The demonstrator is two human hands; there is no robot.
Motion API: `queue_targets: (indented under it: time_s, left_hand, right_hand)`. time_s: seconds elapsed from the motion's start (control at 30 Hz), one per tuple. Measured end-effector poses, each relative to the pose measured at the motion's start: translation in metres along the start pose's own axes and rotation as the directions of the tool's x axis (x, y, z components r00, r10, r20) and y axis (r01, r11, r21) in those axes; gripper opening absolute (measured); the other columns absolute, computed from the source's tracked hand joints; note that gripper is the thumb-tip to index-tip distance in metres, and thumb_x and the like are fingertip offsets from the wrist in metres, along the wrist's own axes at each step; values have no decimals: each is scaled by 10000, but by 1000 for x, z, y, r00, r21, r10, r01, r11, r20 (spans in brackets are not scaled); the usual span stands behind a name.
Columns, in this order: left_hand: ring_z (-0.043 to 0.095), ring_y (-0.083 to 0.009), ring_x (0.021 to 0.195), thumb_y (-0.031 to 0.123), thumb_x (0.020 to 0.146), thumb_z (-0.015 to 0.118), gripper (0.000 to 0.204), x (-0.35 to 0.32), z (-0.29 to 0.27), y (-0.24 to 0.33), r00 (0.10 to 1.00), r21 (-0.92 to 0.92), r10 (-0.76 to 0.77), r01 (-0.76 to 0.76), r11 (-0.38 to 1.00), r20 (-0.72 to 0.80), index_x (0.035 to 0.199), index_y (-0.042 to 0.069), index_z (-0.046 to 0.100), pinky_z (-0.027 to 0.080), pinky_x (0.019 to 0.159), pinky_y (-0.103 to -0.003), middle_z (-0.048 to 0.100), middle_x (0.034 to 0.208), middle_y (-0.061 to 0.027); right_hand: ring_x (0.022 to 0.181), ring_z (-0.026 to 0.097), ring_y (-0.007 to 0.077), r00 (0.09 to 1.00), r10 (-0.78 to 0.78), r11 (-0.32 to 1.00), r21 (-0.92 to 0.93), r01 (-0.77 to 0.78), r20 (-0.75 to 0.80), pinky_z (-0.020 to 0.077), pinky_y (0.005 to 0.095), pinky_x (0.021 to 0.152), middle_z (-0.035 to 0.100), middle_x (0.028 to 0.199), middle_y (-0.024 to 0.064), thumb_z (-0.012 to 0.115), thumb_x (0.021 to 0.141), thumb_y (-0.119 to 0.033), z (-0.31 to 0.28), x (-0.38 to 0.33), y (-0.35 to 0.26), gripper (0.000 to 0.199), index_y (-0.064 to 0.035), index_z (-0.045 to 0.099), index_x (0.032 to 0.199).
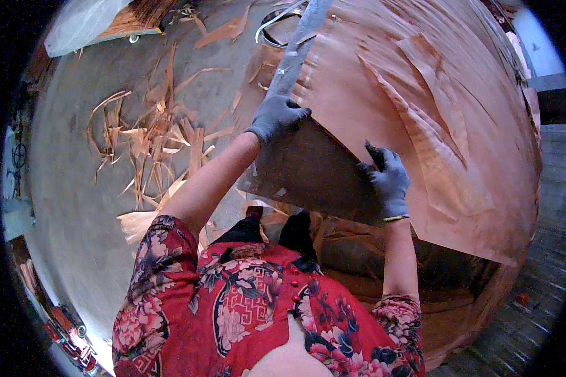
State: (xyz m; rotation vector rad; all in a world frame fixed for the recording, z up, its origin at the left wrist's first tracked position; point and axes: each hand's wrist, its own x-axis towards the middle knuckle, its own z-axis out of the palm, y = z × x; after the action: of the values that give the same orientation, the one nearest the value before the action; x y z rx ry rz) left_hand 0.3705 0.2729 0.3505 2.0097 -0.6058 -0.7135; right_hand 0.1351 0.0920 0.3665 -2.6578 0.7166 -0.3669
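Brown sheeting [352, 88] lies spread over a dark surface [314, 173], on my feed. My left hand [277, 119] is at the grey strip [294, 61] beside it, my right hand [388, 185] at its near edge (whether either's fingers are clamped, I can't tell).

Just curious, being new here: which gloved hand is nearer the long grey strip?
The left hand, at the near end of the grey strip; the right hand is well apart from it.
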Motion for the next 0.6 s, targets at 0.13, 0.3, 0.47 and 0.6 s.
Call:
queue_targets:
  time_s: [0.13,0.3,0.47,0.6]
  left_hand:
    - [568,-176,513,377,766,645,397,-9,0,8,972,-131,36,-68,989,-233,922,12,646,452,556,-347,600,604,-109]
    - [555,-264,519,264,790,629,519,-33,-4,16,788,151,241,-188,970,-566,1220,5,497,414,488,-361,513,566,-158]
    - [589,-267,877,189,768,639,770,-34,36,17,709,540,658,-460,705,-255,1391,15,221,461,706,-371,528,1082,-200]
    - [132,-339,1363,331,814,584,820,-35,62,-13,753,709,658,-459,535,-10,1419,29,120,223,1064,-456,315,1407,-137]
  right_hand:
    - [799,605,313,997,60,988,-145,-53,39,492,421,638,576,936,94,699,699,-342,19,0,8,320,-139,551,896]
    - [801,605,330,997,67,996,-54,-65,45,496,427,653,582,948,111,679,718,-348,15,8,10,340,-126,566,949]
    - [873,597,315,978,165,985,-21,-169,-128,491,397,706,588,1019,113,713,704,-298,-4,1,41,434,-123,564,1073]
    - [964,570,337,947,191,955,-174,-241,-259,496,423,711,521,1161,153,731,672,-305,-30,-6,103,623,-103,458,1194]
